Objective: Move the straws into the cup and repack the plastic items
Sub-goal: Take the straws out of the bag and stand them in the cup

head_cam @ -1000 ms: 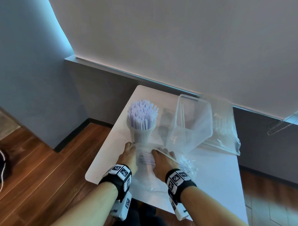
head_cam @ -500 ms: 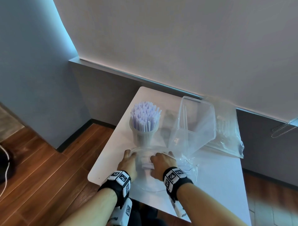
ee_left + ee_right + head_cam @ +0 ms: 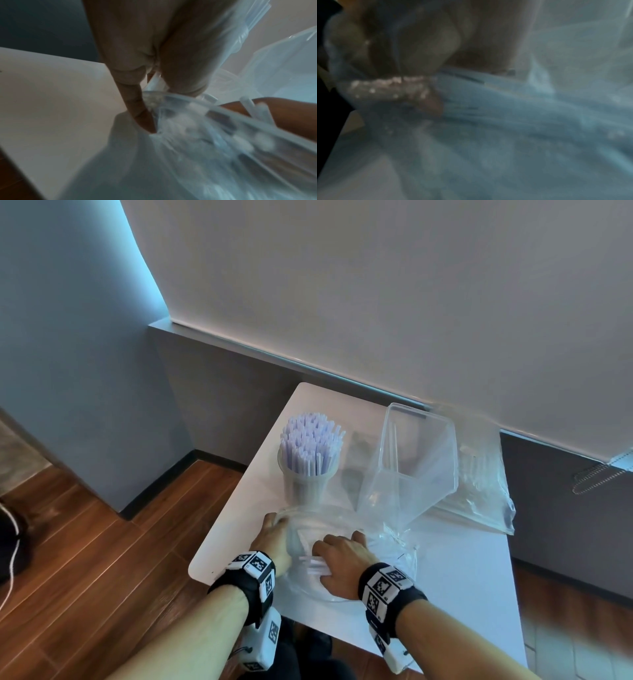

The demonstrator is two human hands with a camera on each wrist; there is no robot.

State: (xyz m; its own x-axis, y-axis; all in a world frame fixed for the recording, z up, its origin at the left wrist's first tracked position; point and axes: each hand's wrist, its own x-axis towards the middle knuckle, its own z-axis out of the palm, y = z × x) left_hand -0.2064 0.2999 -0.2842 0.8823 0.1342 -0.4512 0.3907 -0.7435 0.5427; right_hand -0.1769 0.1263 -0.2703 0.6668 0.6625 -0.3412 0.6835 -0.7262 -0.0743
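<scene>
The pale lilac straws (image 3: 310,446) stand in the clear cup (image 3: 303,487) on the white bench (image 3: 462,583); repacking is under way, your left hand (image 3: 274,534) pinching the clear plastic bag (image 3: 308,577) mouth, your right hand (image 3: 342,561) gripping white items inside, next likely seating them deeper.

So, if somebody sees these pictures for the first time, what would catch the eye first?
Probably the cup packed with pale lilac straws, upright near the far left of the white table. Next, both hands at the near edge: the left hand and right hand hold a clear plastic bag with some white straws in it. A clear empty container stands to the right of the cup.
</scene>
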